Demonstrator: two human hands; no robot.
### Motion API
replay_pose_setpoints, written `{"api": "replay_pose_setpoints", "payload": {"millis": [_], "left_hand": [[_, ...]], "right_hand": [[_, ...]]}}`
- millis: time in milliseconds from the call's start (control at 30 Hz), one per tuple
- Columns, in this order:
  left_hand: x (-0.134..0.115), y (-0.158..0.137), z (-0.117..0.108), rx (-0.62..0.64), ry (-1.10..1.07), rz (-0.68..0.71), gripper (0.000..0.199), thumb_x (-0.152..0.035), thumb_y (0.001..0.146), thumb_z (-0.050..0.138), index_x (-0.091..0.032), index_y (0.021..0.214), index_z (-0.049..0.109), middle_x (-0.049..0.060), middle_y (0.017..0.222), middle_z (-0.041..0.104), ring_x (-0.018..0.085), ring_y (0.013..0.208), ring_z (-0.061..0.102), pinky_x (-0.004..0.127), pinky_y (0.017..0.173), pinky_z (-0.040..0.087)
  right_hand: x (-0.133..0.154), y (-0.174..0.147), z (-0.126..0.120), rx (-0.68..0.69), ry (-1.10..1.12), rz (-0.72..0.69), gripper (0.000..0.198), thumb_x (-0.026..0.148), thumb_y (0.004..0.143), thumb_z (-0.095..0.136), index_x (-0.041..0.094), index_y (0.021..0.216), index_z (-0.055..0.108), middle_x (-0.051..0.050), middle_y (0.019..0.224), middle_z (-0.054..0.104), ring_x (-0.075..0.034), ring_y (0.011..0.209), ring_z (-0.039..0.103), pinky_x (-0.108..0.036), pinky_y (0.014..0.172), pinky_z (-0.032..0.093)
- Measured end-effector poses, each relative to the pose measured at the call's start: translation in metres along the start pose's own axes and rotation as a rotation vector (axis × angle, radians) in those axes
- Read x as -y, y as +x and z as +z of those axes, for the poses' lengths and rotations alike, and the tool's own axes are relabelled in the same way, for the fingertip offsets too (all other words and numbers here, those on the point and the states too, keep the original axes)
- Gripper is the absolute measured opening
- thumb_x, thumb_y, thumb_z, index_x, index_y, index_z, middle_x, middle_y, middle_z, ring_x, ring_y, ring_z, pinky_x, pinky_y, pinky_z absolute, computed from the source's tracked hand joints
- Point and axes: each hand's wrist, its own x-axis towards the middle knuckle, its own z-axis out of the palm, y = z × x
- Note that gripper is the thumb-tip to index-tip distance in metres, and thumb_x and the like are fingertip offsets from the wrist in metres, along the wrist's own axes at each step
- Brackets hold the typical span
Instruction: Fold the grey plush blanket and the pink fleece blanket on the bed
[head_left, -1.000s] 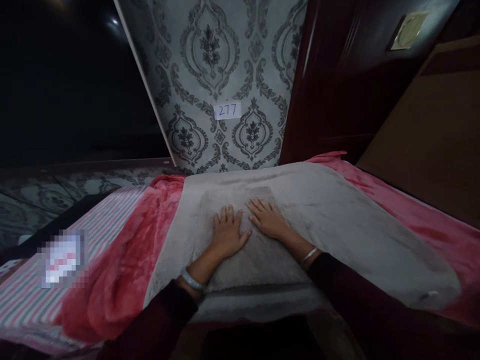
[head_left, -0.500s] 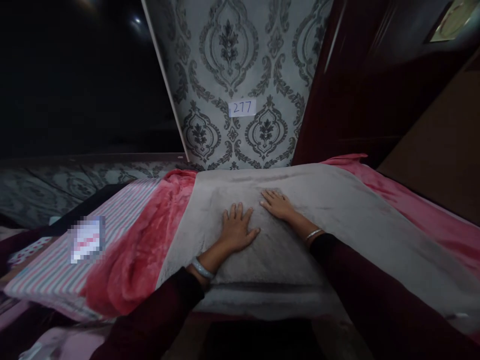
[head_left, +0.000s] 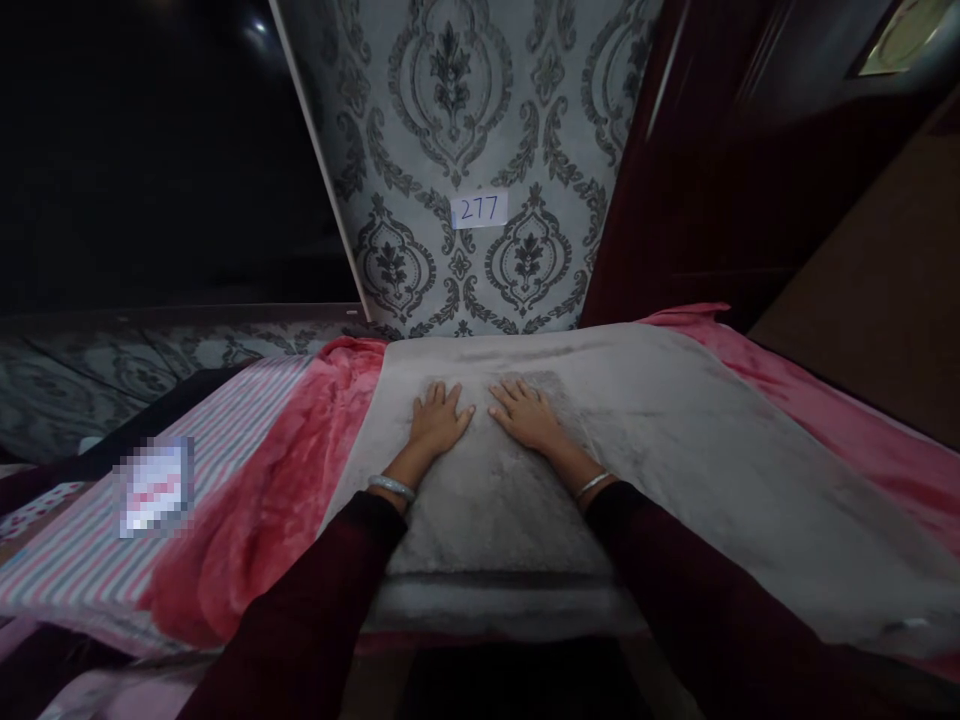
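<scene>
A grey plush fabric piece (head_left: 495,500), folded into a flat rectangle, lies on a wider pale grey cloth (head_left: 712,470). My left hand (head_left: 439,418) rests flat near its far left part, fingers spread. Close beside it, my right hand (head_left: 526,412) also lies palm down with fingers apart, toward the far edge. Neither hand grips anything. The near edge of the folded piece shows as a dark line between my forearms.
A crumpled red plush blanket (head_left: 300,480) and a striped cloth (head_left: 225,430) lie at left, with a blurred-out item on the stripes. Pink-red fabric (head_left: 810,400) runs along the right. Behind stand a dark screen (head_left: 165,160), a patterned wall (head_left: 465,120) and a dark red door (head_left: 697,180).
My left hand has slid forward and to the left over the grey fabric. My right hand has shifted a little left, and both now lie about level. The view has turned slightly.
</scene>
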Motion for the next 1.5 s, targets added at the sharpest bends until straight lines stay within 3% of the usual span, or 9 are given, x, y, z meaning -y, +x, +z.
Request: {"api": "replay_pose_setpoints", "payload": {"millis": [133,267,400,567,667,800,1000,1233,1500], "left_hand": [[-0.002,-0.004,-0.002,-0.047,0.024,-0.036,0.069,-0.054,0.104,0.030,-0.015,0.161,0.038,0.022,0.166,0.035,0.034,0.157,0.028,0.055,0.123,0.030],[0.001,-0.002,-0.006,0.028,0.011,-0.022,0.069,-0.058,0.104,0.029,-0.024,0.164,0.033,0.020,0.169,0.032,0.036,0.158,0.025,0.058,0.121,0.031],[0.009,0.001,-0.013,0.136,-0.009,0.013,0.071,-0.065,0.102,0.029,-0.032,0.166,0.025,0.016,0.173,0.022,0.035,0.161,0.016,0.058,0.123,0.026],[0.011,-0.005,-0.026,0.196,0.044,0.024,0.073,-0.063,0.103,0.028,-0.028,0.167,0.024,0.017,0.173,0.020,0.036,0.161,0.017,0.060,0.125,0.022],[-0.001,-0.025,-0.032,0.145,0.081,0.114,0.071,-0.059,0.104,0.028,-0.021,0.162,0.036,0.019,0.170,0.029,0.036,0.160,0.019,0.064,0.126,0.016],[-0.023,-0.073,-0.024,0.140,-0.020,0.441,0.064,-0.052,0.105,0.032,-0.025,0.163,0.035,0.012,0.173,0.024,0.028,0.162,0.016,0.057,0.129,0.012],[-0.035,-0.113,-0.003,0.153,-0.086,0.483,0.063,-0.050,0.106,0.033,-0.028,0.164,0.032,0.008,0.175,0.018,0.027,0.163,0.011,0.056,0.130,0.009],[-0.004,-0.122,-0.007,0.191,-0.027,0.469,0.067,-0.054,0.105,0.036,-0.029,0.166,0.026,0.007,0.177,0.010,0.029,0.163,0.007,0.056,0.130,0.008],[0.058,-0.158,-0.010,0.194,-0.085,0.368,0.061,-0.042,0.104,0.032,-0.028,0.164,0.033,0.004,0.175,0.020,0.027,0.162,0.012,0.055,0.129,0.014]], "right_hand": [[0.000,-0.003,-0.008,0.027,0.000,-0.007,0.062,0.051,0.109,0.031,0.027,0.166,0.033,-0.007,0.173,0.025,-0.034,0.159,0.021,-0.060,0.126,0.019],[-0.006,-0.024,-0.012,0.089,0.007,-0.125,0.062,0.048,0.109,0.029,0.026,0.167,0.028,-0.007,0.174,0.021,-0.032,0.160,0.016,-0.059,0.127,0.018],[-0.016,-0.065,-0.009,0.148,0.031,-0.228,0.064,0.050,0.109,0.030,0.026,0.168,0.025,-0.007,0.174,0.015,-0.030,0.161,0.009,-0.058,0.128,0.015],[-0.022,-0.131,-0.011,0.213,0.126,-0.332,0.063,0.055,0.108,0.031,0.033,0.167,0.028,-0.002,0.174,0.018,-0.030,0.161,0.008,-0.058,0.128,0.015],[-0.018,-0.156,-0.024,0.225,0.213,-0.361,0.059,0.054,0.108,0.034,0.033,0.162,0.039,-0.001,0.170,0.031,-0.028,0.159,0.020,-0.053,0.128,0.021],[-0.007,-0.159,-0.032,0.074,0.301,-0.297,0.058,0.048,0.108,0.032,0.026,0.159,0.047,-0.006,0.161,0.049,-0.027,0.151,0.040,-0.048,0.124,0.031],[0.004,-0.164,-0.006,0.079,0.092,-0.219,0.066,0.054,0.106,0.037,0.027,0.165,0.034,-0.005,0.172,0.026,-0.031,0.160,0.016,-0.056,0.127,0.017],[-0.013,-0.200,0.001,0.058,0.071,-0.174,0.063,0.049,0.108,0.034,0.028,0.167,0.028,-0.003,0.174,0.020,-0.028,0.160,0.016,-0.052,0.129,0.013],[-0.045,-0.243,0.011,-0.007,0.175,-0.096,0.067,0.049,0.104,0.039,0.022,0.165,0.035,-0.002,0.172,0.025,-0.028,0.162,0.008,-0.053,0.130,0.016]]}}
